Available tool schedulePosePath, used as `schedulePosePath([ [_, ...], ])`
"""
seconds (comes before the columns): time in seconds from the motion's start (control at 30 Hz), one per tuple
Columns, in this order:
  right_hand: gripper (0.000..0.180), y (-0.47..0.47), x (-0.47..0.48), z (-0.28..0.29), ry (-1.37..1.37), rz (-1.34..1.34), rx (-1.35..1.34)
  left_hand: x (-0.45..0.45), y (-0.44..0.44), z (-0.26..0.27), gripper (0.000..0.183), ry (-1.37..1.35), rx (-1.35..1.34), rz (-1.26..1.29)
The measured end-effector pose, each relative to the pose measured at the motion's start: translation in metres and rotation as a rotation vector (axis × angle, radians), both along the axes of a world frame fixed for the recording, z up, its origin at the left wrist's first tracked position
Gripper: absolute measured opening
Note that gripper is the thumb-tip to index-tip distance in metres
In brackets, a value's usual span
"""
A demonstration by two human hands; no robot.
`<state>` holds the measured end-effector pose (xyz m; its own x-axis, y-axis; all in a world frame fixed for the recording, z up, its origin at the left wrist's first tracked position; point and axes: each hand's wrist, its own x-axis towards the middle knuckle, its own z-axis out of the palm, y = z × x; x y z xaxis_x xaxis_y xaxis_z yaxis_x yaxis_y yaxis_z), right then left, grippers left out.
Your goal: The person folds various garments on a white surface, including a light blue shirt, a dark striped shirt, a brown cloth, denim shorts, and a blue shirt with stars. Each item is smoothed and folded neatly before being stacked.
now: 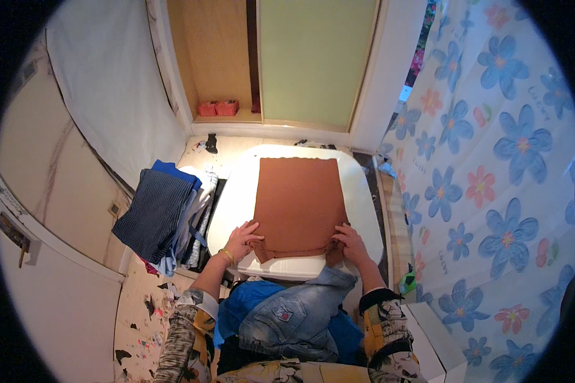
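A rust-brown garment (pixel 299 201) lies spread in a near-rectangle on a white table (pixel 230 210) with rounded corners. Its far edge is slightly wavy, and the near edge is folded or bunched at both corners. My left hand (pixel 243 241) grips the near left corner of the cloth between thumb and fingers. At the near right corner, my right hand (pixel 352 242) pinches the bunched fabric. On my lap, close to the table's front edge, rest faded blue denim (pixel 292 313) with a pocket patch and bright blue cloth (pixel 249 299).
A stack of folded clothes (pixel 158 210), dark striped on top, stands left of the table. Scraps (pixel 148 306) litter the floor. A flower-printed curtain (pixel 498 191) hangs at the right, above a white box (pixel 431 335). Red packages (pixel 218 108) sit in the cupboard (pixel 215 52) ahead.
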<state>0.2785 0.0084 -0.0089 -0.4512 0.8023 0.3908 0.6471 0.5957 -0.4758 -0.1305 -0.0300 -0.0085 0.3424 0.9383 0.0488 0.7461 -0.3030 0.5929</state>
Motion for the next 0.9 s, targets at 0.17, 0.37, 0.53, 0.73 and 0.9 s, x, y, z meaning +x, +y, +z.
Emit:
schedulePosePath([
  [0.17,0.043,-0.017,0.005,-0.002,0.067,0.025,-0.086,-0.007,-0.017,-0.004,0.049,-0.014,-0.091,-0.017],
  [0.37,0.046,-0.045,0.004,0.008,0.119,0.009,-0.188,-0.019,-0.050,0.003,0.051,-0.263,-0.234,-0.120],
  [0.53,0.045,-0.037,0.026,-0.016,0.214,0.068,-0.699,-0.015,-0.078,0.043,0.052,-0.296,-0.494,-0.066],
  [0.73,0.041,-0.055,0.024,0.044,0.000,0.149,-0.191,-0.009,-0.079,0.065,0.048,-0.264,-0.269,-0.129],
  [0.9,0.041,-0.055,0.014,0.055,0.372,0.102,-0.694,-0.009,-0.059,0.051,0.044,-0.608,-0.500,-0.044],
])
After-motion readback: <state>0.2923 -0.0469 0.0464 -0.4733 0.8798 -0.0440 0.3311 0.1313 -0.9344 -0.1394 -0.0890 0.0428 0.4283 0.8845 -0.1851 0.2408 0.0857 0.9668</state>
